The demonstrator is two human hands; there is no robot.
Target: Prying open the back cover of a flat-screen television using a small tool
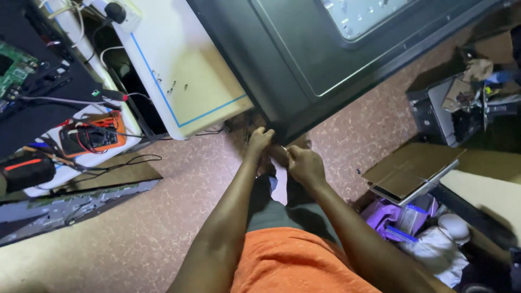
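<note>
Both your left hand (260, 139) and right hand (305, 164) pinch closed at the dark panel's (293, 65) lower corner, steadying it over the table (190, 92) edge.

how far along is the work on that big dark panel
Done: the big dark panel lies face down on the white table, with a multimeter set out nearby. In hand: the left hand and right hand both work at the panel's near corner; what they pinch is too small to tell. Left: the back cover looks closed everywhere else.
</note>
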